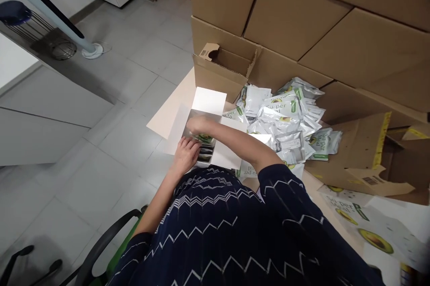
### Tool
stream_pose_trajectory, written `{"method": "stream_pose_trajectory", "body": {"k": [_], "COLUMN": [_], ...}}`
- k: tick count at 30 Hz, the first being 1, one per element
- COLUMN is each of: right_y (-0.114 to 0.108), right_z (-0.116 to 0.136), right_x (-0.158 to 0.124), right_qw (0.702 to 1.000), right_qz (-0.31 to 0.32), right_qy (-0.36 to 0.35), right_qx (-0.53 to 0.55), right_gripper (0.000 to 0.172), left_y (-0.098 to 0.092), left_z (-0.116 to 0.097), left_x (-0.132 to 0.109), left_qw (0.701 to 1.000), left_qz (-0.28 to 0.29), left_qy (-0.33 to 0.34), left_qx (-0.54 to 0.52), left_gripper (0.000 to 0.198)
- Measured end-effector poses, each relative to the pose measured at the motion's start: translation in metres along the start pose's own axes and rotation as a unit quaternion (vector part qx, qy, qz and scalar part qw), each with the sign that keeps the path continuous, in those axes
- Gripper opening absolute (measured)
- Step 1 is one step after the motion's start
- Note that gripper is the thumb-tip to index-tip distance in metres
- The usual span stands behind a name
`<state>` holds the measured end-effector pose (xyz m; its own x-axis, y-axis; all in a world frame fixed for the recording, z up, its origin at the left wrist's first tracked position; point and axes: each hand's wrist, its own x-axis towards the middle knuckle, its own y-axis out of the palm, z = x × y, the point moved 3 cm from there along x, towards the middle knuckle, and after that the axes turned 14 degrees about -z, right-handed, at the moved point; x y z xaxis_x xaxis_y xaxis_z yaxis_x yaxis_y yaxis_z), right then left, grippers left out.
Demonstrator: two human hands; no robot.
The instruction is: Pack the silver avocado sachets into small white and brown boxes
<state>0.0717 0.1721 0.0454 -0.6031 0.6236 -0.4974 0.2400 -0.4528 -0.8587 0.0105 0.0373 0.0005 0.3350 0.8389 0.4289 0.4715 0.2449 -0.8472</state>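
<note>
Hands both in white carton [210, 100], centre-left of frame. I see right hand [199, 124] curled down, fingers closed on avocado-print pouch [205, 138] standing inside the carton. Left hand [186, 154] just below, fingers flat and loose on packed pouches [205, 156], gripping nothing. Loose pouch pile [285, 118] lies right of carton; brown cardboard boxes [302, 17] stacked behind.

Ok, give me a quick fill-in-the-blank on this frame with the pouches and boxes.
1. The left hand and right hand both reach into an open box whose colour is ____.
2. The loose pile of pouches lies on the ____ side of that box.
3. The cartons stacked behind the pile are made of ____.
Missing words: white; right; cardboard.
</note>
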Motion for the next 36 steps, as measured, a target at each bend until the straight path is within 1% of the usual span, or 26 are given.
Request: {"method": "stream_pose_trajectory", "body": {"k": [3, 4, 8, 10, 12, 14, 16, 19, 23, 26, 29, 30, 31, 32, 33, 34, 35, 36], "right_y": [0.008, 0.012, 0.027, 0.030, 0.031, 0.031, 0.033, 0.041, 0.048, 0.047, 0.041, 0.037, 0.034, 0.030, 0.028, 0.027, 0.028, 0.031], "right_z": [-0.014, -0.019, -0.033, -0.036, -0.037, -0.034, -0.030, -0.028, -0.030, -0.030, -0.030, -0.033, -0.039, -0.049, -0.063, -0.081, -0.103, -0.126], "right_x": [-0.002, -0.003, -0.015, -0.021, -0.027, -0.030, -0.033, -0.035, -0.039, -0.046, -0.060, -0.067, -0.075, -0.084, -0.093, -0.102, -0.110, -0.117], "right_qw": [1.000, 1.000, 0.999, 0.999, 0.998, 0.995, 0.990, 0.984, 0.977, 0.973, 0.963, 0.953, 0.936, 0.910, 0.877, 0.839, 0.804, 0.775], "right_qz": [0.009, 0.008, -0.007, -0.022, -0.048, -0.078, -0.097, -0.096, -0.097, -0.098, -0.105, -0.120, -0.145, -0.180, -0.226, -0.281, -0.337, -0.389], "right_qy": [-0.007, -0.002, 0.011, 0.013, 0.004, -0.026, -0.059, -0.081, -0.088, -0.077, -0.073, -0.069, -0.059, -0.040, -0.010, 0.035, 0.092, 0.159], "right_qx": [0.022, 0.029, 0.033, 0.036, 0.041, 0.058, 0.085, 0.124, 0.168, 0.195, 0.236, 0.269, 0.315, 0.370, 0.423, 0.464, 0.482, 0.472], "right_gripper": [0.014, 0.016, 0.035, 0.036, 0.032, 0.027, 0.027, 0.031, 0.033, 0.030, 0.026, 0.027, 0.029, 0.031, 0.031, 0.030, 0.029, 0.030], "left_y": [0.000, 0.001, 0.002, 0.001, 0.001, 0.000, -0.001, -0.001, -0.001, 0.001, 0.003, 0.003, 0.003, 0.003, 0.003, 0.002, 0.002, 0.002], "left_z": [0.000, 0.000, 0.000, 0.001, 0.001, 0.001, 0.001, 0.002, 0.004, 0.004, 0.004, 0.004, 0.004, 0.003, 0.003, 0.003, 0.002, 0.002], "left_x": [0.000, -0.001, -0.002, -0.003, -0.003, -0.002, -0.002, -0.001, -0.001, -0.001, 0.000, 0.000, 0.000, 0.000, 0.001, 0.001, 0.001, 0.001], "left_qw": [1.000, 1.000, 1.000, 1.000, 1.000, 1.000, 1.000, 1.000, 0.999, 1.000, 1.000, 1.000, 0.999, 0.999, 0.999, 0.999, 0.999, 0.999], "left_qz": [0.004, 0.006, 0.017, 0.016, 0.011, 0.005, 0.000, -0.013, -0.034, -0.023, -0.009, -0.007, -0.005, -0.005, -0.004, -0.004, -0.006, -0.007], "left_qy": [-0.009, -0.012, -0.023, -0.025, -0.022, -0.017, -0.011, -0.014, -0.028, -0.014, -0.003, -0.001, 0.000, 0.000, 0.000, -0.002, -0.004, -0.008], "left_qx": [-0.001, -0.003, -0.011, -0.011, -0.010, -0.008, -0.006, -0.009, -0.008, 0.004, 0.026, 0.030, 0.032, 0.033, 0.033, 0.033, 0.033, 0.031], "left_gripper": [0.025, 0.025, 0.028, 0.028, 0.027, 0.026, 0.025, 0.027, 0.039, 0.045, 0.043, 0.042, 0.040, 0.038, 0.037, 0.035, 0.034, 0.033]}}
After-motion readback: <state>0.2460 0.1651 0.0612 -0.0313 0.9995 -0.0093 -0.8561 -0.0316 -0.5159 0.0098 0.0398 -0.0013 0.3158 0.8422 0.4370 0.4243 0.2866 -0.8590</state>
